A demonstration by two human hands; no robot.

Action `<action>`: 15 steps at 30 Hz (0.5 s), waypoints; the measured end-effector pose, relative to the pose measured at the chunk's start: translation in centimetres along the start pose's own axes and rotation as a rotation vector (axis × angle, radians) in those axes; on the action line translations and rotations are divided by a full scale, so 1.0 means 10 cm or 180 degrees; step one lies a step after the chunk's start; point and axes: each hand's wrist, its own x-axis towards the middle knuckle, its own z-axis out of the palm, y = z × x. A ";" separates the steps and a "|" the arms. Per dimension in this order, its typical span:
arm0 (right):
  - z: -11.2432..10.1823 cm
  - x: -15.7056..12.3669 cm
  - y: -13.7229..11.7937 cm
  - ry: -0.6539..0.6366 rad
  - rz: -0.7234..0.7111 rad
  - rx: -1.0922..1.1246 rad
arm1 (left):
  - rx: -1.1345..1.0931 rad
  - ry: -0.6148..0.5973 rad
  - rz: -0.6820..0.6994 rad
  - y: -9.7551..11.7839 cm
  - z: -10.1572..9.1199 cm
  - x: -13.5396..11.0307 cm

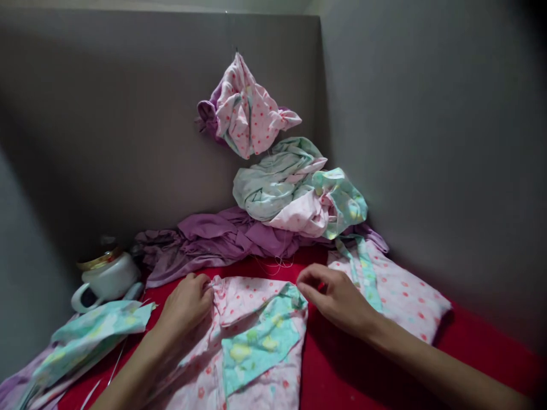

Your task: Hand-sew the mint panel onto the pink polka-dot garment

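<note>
A pink dotted cloth [239, 307] with a mint-green patterned patch [260, 336] lies on a red surface [342, 370] in front of me. My left hand [188, 304] is closed, gripping the pink cloth at its upper left edge. My right hand [337, 296] hovers at the cloth's upper right corner with thumb and fingers pinched together; what it pinches is too small to see, possibly a thread or needle.
A purple cloth [213, 239] lies behind, with a mint and pink bundle [299, 193] on it. Another pink bundle [248, 111] hangs on the grey wall. A white cup [109, 279] stands at left, mint fabric [85, 336] beside it, a pink dotted piece [401, 290] at right.
</note>
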 end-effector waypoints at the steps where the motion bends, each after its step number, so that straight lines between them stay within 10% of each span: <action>1: 0.02 -0.07 -0.04 -0.0164 -0.0084 0.0220 | -0.0035 -0.0017 0.0051 -0.01 0.02 0.02; 9: 0.42 -0.15 -0.33 -0.1251 -0.0852 -0.0698 | -0.0355 -0.0011 0.0142 0.01 0.11 0.06; 15: 0.21 -0.18 -0.23 -0.1553 -0.1068 -0.0468 | -0.0771 0.0309 -0.0531 -0.23 0.00 0.10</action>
